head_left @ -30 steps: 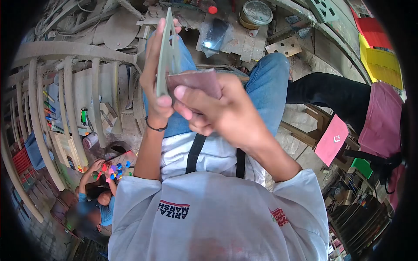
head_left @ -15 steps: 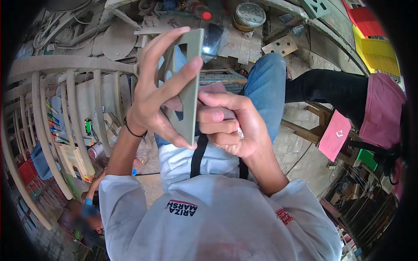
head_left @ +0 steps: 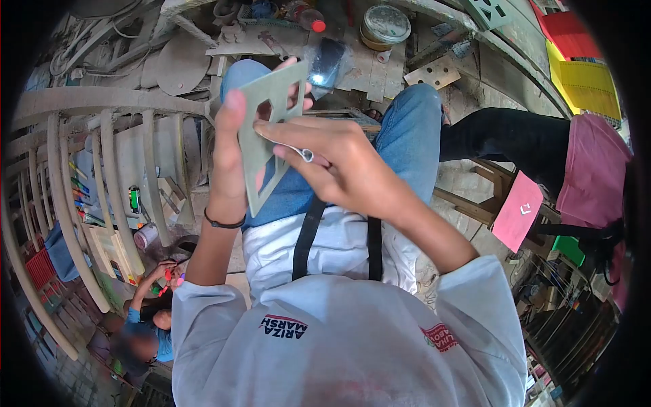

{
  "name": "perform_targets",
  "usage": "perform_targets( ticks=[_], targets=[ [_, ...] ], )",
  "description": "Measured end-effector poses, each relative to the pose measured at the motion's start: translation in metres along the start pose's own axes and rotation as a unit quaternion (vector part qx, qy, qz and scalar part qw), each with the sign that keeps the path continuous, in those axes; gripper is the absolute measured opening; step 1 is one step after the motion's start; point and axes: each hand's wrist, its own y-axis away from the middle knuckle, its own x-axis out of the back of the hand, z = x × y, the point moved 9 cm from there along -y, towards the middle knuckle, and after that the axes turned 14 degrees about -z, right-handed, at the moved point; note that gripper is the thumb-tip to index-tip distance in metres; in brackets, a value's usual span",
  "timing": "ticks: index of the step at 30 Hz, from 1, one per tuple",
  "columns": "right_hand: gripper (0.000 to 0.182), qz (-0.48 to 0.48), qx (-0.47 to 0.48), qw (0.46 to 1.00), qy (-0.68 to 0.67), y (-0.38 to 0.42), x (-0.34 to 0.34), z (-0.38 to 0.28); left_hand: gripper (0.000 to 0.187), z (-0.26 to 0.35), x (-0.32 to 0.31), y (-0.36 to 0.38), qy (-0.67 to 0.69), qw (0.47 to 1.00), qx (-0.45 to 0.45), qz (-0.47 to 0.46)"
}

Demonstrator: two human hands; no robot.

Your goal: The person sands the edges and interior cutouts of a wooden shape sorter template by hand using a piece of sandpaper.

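A grey-green panel [head_left: 254, 159] with angular cut-outs stands tilted in front of my chest, its flat face turned to the right. My left hand [head_left: 230, 146] grips it from behind and along its left edge, with some fingertips showing past the upper right edge. My right hand [head_left: 339, 159] pinches a folded thin sheet [head_left: 298, 150], which looks like sandpaper, against the panel's face beside a cut-out. The sheet's curled end sticks out between my fingers.
Wooden slatted rails [head_left: 108, 169] curve along the left, with another person [head_left: 152, 332] beyond them. A lidded bucket [head_left: 384, 27] and a red-capped bottle [head_left: 312, 19] are ahead. At right are a person's dark-clothed leg [head_left: 508, 136] and a pink sheet [head_left: 517, 211].
The panel has turned, so its flat face now shows. My right hand has moved from beside it onto that face with the sheet. The person at lower left has raised their hands.
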Motion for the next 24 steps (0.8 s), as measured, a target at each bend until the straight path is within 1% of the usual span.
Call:
perform_targets(
  ticks=[1, 2, 3, 4, 5, 6, 7, 8, 9, 10, 11, 12, 13, 14, 15, 16, 17, 18, 19, 20, 21, 22, 23, 24],
  targets=[
    [0.05, -0.035, 0.018, 0.999, 0.035, -0.002, 0.0, 0.002, 0.095, 0.002, -0.001, 0.0, 0.0, 1.0, 0.002, -0.001],
    [0.05, -0.033, 0.017, 0.999, 0.033, 0.001, 0.005, 0.003, 0.096, -0.009, -0.001, 0.003, 0.076, 0.995, 0.066, 0.001],
    [0.056, -0.086, 0.006, 0.988, 0.128, -0.002, 0.003, -0.001, 0.097, -0.019, -0.002, 0.006, 0.15, 0.981, 0.126, 0.004],
    [0.062, -0.138, -0.007, 0.966, 0.22, -0.003, 0.001, -0.003, 0.097, -0.025, 0.012, 0.009, 0.149, 0.98, 0.129, 0.005],
    [0.064, -0.167, 0.003, 0.952, 0.255, -0.004, 0.004, -0.004, 0.092, -0.037, 0.011, 0.011, 0.299, 0.941, 0.123, -0.102],
    [0.064, -0.168, 0.002, 0.952, 0.254, -0.006, 0.012, -0.005, 0.088, -0.036, 0.0, 0.015, 0.438, 0.868, 0.111, -0.205],
    [0.044, -0.202, 0.035, 0.934, 0.293, -0.006, 0.011, -0.012, 0.078, -0.04, -0.007, 0.024, 0.432, 0.882, 0.186, -0.008],
    [0.029, -0.236, 0.069, 0.911, 0.332, -0.006, 0.009, -0.016, 0.078, -0.041, -0.01, 0.024, 0.433, 0.882, 0.187, -0.01],
    [0.03, -0.258, 0.094, 0.879, 0.389, -0.005, 0.007, -0.015, 0.076, -0.047, -0.018, 0.029, 0.416, 0.877, 0.236, -0.038],
    [0.03, -0.259, 0.094, 0.88, 0.387, -0.009, 0.009, -0.012, 0.074, -0.053, -0.024, 0.035, 0.397, 0.87, 0.285, -0.063],
    [0.03, -0.269, 0.126, 0.868, 0.399, -0.011, 0.006, -0.012, 0.073, -0.063, -0.011, 0.038, 0.348, 0.886, 0.308, 0.001],
    [0.03, -0.278, 0.156, 0.855, 0.41, -0.013, 0.002, -0.012, 0.073, -0.065, -0.007, 0.037, 0.347, 0.885, 0.31, 0.001],
    [0.042, -0.257, 0.173, 0.85, 0.426, -0.017, 0.003, -0.011, 0.081, -0.059, -0.013, 0.033, 0.374, 0.879, 0.288, -0.068],
    [0.042, -0.255, 0.174, 0.85, 0.427, -0.017, 0.003, -0.012, 0.088, -0.051, -0.019, 0.03, 0.397, 0.868, 0.264, -0.136],
    [0.044, -0.232, 0.178, 0.875, 0.387, -0.018, 0.007, -0.017, 0.088, -0.052, -0.016, 0.031, 0.396, 0.87, 0.263, -0.135],
    [0.047, -0.209, 0.182, 0.898, 0.343, -0.019, 0.01, -0.022, 0.091, -0.048, -0.012, 0.03, 0.388, 0.882, 0.23, -0.138],
    [0.047, -0.211, 0.187, 0.897, 0.34, -0.014, 0.009, -0.028, 0.095, -0.042, -0.007, 0.029, 0.379, 0.894, 0.195, -0.141],
    [0.047, -0.197, 0.114, 0.928, 0.295, -0.011, 0.016, -0.026, 0.095, -0.04, -0.005, 0.03, 0.378, 0.896, 0.189, -0.136],
    [0.048, -0.184, 0.039, 0.951, 0.246, -0.009, 0.02, -0.021, 0.098, -0.035, 0.004, 0.028, 0.433, 0.888, 0.134, -0.08],
    [0.048, -0.19, 0.046, 0.95, 0.243, -0.007, 0.013, -0.022, 0.102, -0.031, 0.013, 0.026, 0.485, 0.871, 0.075, -0.025],
    [0.049, -0.12, -0.01, 0.984, 0.135, -0.003, 0.021, -0.011, 0.108, -0.031, 0.021, 0.024, 0.459, 0.887, 0.051, 0.021],
    [0.049, -0.046, -0.07, 0.996, 0.025, 0.007, 0.026, 0.003, 0.108, -0.032, 0.02, 0.022, 0.461, 0.885, 0.048, 0.028],
    [0.044, -0.015, -0.101, 0.994, -0.04, 0.014, 0.019, 0.011, 0.11, -0.023, 0.017, 0.014, 0.374, 0.927, 0.026, -0.012],
    [0.038, -0.014, -0.12, 0.992, -0.032, 0.023, 0.008, 0.019, 0.111, -0.016, 0.011, 0.01, 0.284, 0.958, 0.007, -0.051]
  ],
)
